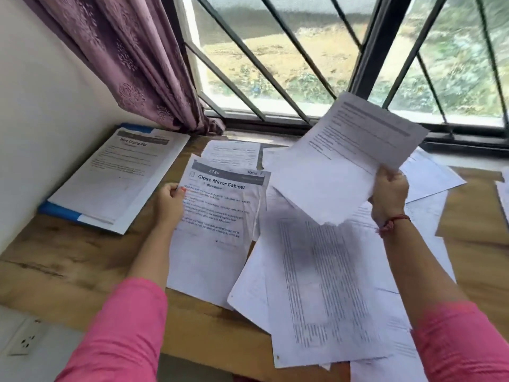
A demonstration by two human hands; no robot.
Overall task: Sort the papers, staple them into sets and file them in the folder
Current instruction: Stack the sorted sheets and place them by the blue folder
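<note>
The left hand (170, 199) pinches the left edge of a printed sheet (217, 221) headed "Close Mirror Cabinet", with the thumb on top of the paper and the other fingers under it. This sheet is near the middle of the view; its long axis goes from about 12 o'clock, where the heading is, down to about 6 o'clock, leaning a little clockwise, so the text reads upright for the person. Its lower end lies over the wooden table (68, 260). The right hand (389, 194) is raised at about 2 o'clock and grips a second sheet (349, 164) by its right edge, fingers curled round the paper. That sheet is lifted above the table and tilted, with its long axis from about 1 o'clock down to 7 o'clock and its printed header at the upper end; the print is blurred and I cannot read it. Under it, from the centre towards 5 o'clock, many loose papers (325, 293) lie spread and overlapping on the table, pointing in different directions. At about 10 o'clock a blue folder (59, 210) lies against the wall (41, 106), with a printed page (121, 175) on top of it, its heading towards the window (275, 59). A purple curtain (132, 56) hangs at 11 o'clock. Both sleeves are pink, and a red thread (392, 222) is around the right wrist.
</note>
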